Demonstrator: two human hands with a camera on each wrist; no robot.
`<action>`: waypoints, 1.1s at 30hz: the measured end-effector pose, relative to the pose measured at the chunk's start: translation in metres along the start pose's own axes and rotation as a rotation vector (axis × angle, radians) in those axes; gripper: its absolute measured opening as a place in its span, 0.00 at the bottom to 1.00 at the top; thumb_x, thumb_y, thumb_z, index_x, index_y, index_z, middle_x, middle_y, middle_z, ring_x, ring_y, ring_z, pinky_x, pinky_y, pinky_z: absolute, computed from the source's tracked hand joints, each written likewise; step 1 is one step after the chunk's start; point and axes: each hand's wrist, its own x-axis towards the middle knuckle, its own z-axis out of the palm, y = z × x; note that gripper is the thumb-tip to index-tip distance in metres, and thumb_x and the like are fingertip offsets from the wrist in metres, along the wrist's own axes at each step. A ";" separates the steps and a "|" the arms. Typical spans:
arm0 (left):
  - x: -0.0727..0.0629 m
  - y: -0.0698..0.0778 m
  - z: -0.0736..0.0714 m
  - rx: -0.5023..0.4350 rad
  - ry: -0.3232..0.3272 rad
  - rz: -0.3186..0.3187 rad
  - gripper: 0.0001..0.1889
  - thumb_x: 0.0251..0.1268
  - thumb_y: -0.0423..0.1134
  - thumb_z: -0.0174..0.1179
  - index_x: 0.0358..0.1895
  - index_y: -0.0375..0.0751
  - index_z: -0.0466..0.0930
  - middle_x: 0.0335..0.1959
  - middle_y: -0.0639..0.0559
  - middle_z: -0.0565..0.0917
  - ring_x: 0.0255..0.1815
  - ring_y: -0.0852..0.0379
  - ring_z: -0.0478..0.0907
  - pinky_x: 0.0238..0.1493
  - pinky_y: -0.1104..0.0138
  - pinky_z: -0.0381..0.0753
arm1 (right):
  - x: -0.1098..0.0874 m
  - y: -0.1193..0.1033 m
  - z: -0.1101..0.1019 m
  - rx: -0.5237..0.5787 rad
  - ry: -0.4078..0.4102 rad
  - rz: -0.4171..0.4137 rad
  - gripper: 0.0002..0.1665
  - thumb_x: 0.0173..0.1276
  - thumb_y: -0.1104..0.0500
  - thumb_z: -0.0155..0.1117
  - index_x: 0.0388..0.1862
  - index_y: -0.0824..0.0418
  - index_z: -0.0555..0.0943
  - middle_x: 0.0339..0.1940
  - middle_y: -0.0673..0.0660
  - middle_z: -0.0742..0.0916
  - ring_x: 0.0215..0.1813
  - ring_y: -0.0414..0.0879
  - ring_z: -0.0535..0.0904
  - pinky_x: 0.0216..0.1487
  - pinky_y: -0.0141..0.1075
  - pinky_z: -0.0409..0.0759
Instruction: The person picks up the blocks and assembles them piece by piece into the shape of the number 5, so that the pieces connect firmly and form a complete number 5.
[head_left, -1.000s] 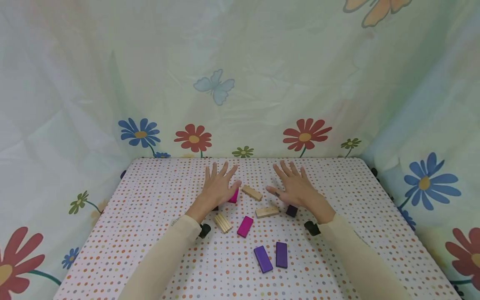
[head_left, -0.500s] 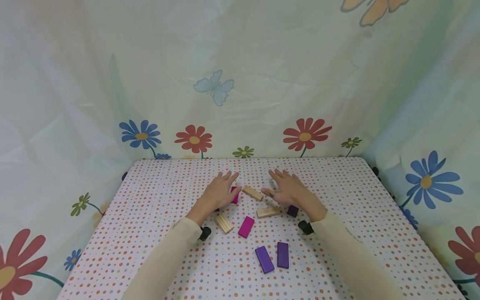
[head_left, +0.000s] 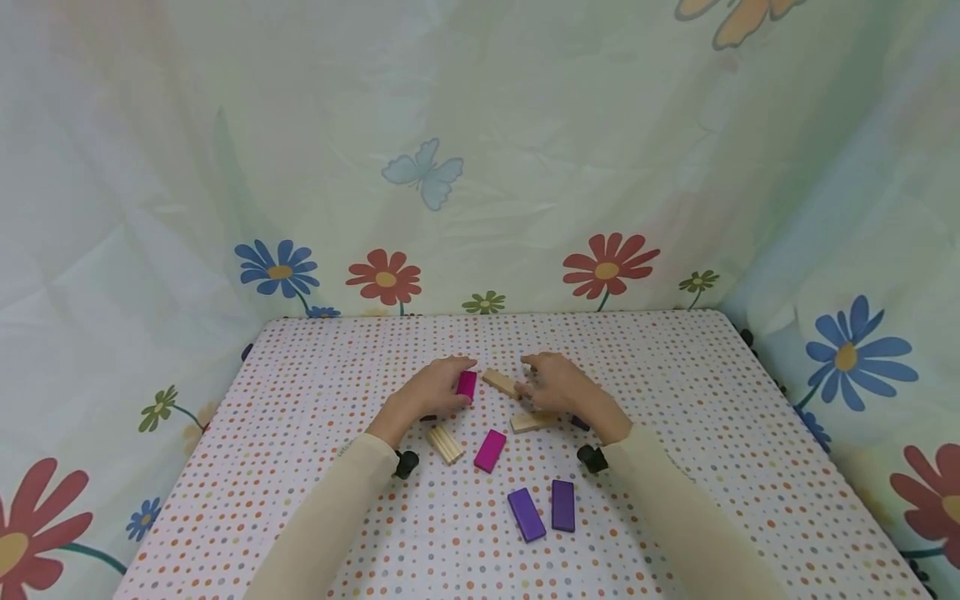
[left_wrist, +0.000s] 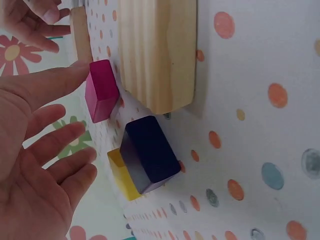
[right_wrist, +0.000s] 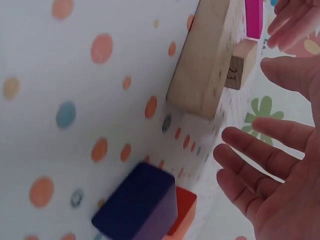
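Note:
My left hand, fingers loosely bent and holding nothing, hovers beside the far magenta block. In the left wrist view its thumb lies close to that magenta block; whether they touch I cannot tell. Below the hand are a dark blue block, a yellow block and a ridged wooden block. My right hand, also bare of any object, is over the right end of a plain wooden block. Near it are a dark blue block, an orange-red block and a wooden block marked with a number.
Nearer the front lie a second magenta block and two purple blocks. The blocks rest on a dotted white tabletop. A flowered curtain rises behind the table's far edge.
Both hands have drawn inward and lower, from widely spread fingers to loosely bent ones. The right hand has moved left, over the wooden block. The blocks have stayed in place.

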 end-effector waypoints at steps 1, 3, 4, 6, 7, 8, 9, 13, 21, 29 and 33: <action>0.000 -0.001 0.000 0.002 -0.004 0.002 0.35 0.73 0.39 0.68 0.80 0.41 0.68 0.82 0.42 0.69 0.84 0.42 0.65 0.83 0.51 0.68 | 0.001 -0.001 0.001 0.014 0.002 -0.005 0.37 0.79 0.46 0.64 0.75 0.68 0.74 0.62 0.66 0.87 0.63 0.60 0.84 0.67 0.55 0.83; 0.001 -0.003 0.002 0.003 -0.009 0.000 0.35 0.72 0.38 0.69 0.79 0.40 0.69 0.82 0.42 0.69 0.84 0.42 0.65 0.83 0.51 0.68 | 0.002 -0.003 0.002 0.037 0.000 -0.009 0.34 0.78 0.47 0.65 0.72 0.69 0.77 0.57 0.65 0.88 0.57 0.56 0.85 0.63 0.53 0.85; 0.001 -0.003 0.002 -0.002 -0.009 0.001 0.35 0.71 0.38 0.70 0.79 0.39 0.69 0.82 0.42 0.69 0.84 0.41 0.65 0.83 0.51 0.69 | 0.003 -0.003 0.002 0.056 0.000 -0.010 0.33 0.77 0.48 0.66 0.70 0.69 0.78 0.55 0.64 0.89 0.54 0.55 0.85 0.61 0.52 0.85; 0.002 -0.005 0.004 -0.013 -0.002 0.011 0.34 0.70 0.36 0.71 0.78 0.38 0.71 0.81 0.41 0.71 0.83 0.41 0.66 0.82 0.51 0.70 | 0.005 -0.004 0.003 0.096 -0.003 -0.011 0.30 0.76 0.49 0.67 0.67 0.70 0.80 0.52 0.64 0.89 0.50 0.52 0.85 0.56 0.49 0.86; 0.003 -0.005 0.004 -0.025 0.002 0.017 0.34 0.69 0.35 0.71 0.77 0.37 0.72 0.80 0.40 0.71 0.83 0.40 0.67 0.82 0.51 0.70 | 0.005 -0.004 0.004 0.114 -0.004 -0.007 0.29 0.76 0.50 0.68 0.66 0.70 0.81 0.52 0.63 0.88 0.49 0.51 0.84 0.54 0.48 0.86; 0.003 -0.006 0.005 -0.036 0.006 0.024 0.34 0.69 0.35 0.71 0.76 0.37 0.73 0.80 0.40 0.72 0.82 0.40 0.68 0.81 0.51 0.71 | 0.006 -0.004 0.005 0.130 -0.006 -0.002 0.28 0.76 0.50 0.68 0.65 0.69 0.82 0.51 0.62 0.88 0.48 0.50 0.83 0.53 0.47 0.86; 0.004 -0.006 0.005 -0.049 0.011 0.031 0.33 0.68 0.33 0.71 0.76 0.36 0.73 0.79 0.39 0.73 0.81 0.39 0.68 0.81 0.51 0.72 | 0.007 -0.005 0.006 0.147 -0.007 -0.001 0.28 0.76 0.51 0.69 0.64 0.69 0.82 0.51 0.62 0.88 0.47 0.49 0.83 0.52 0.46 0.86; 0.005 -0.007 0.006 -0.082 0.013 0.037 0.32 0.67 0.32 0.72 0.74 0.34 0.75 0.77 0.38 0.75 0.79 0.39 0.71 0.78 0.51 0.75 | 0.010 -0.006 0.010 0.200 -0.007 0.004 0.27 0.74 0.52 0.71 0.63 0.69 0.83 0.51 0.61 0.88 0.48 0.48 0.83 0.53 0.45 0.86; 0.008 -0.010 0.010 -0.163 0.009 0.038 0.32 0.65 0.28 0.73 0.73 0.32 0.76 0.76 0.37 0.75 0.74 0.40 0.75 0.70 0.53 0.83 | 0.009 -0.007 0.012 0.290 -0.011 0.045 0.23 0.72 0.56 0.73 0.60 0.67 0.85 0.49 0.60 0.89 0.46 0.47 0.83 0.50 0.43 0.86; 0.014 -0.017 0.012 -0.246 -0.021 -0.019 0.36 0.61 0.27 0.74 0.74 0.33 0.75 0.74 0.38 0.75 0.65 0.42 0.82 0.63 0.56 0.86 | 0.011 -0.006 0.017 0.381 0.029 0.094 0.21 0.67 0.58 0.78 0.57 0.64 0.88 0.45 0.58 0.91 0.42 0.45 0.83 0.46 0.38 0.83; 0.016 -0.018 0.012 -0.276 -0.034 -0.050 0.36 0.60 0.26 0.74 0.74 0.35 0.75 0.73 0.38 0.74 0.65 0.42 0.83 0.63 0.57 0.87 | 0.012 -0.004 0.019 0.391 0.039 0.114 0.20 0.67 0.59 0.79 0.56 0.63 0.89 0.46 0.58 0.91 0.43 0.45 0.83 0.47 0.39 0.84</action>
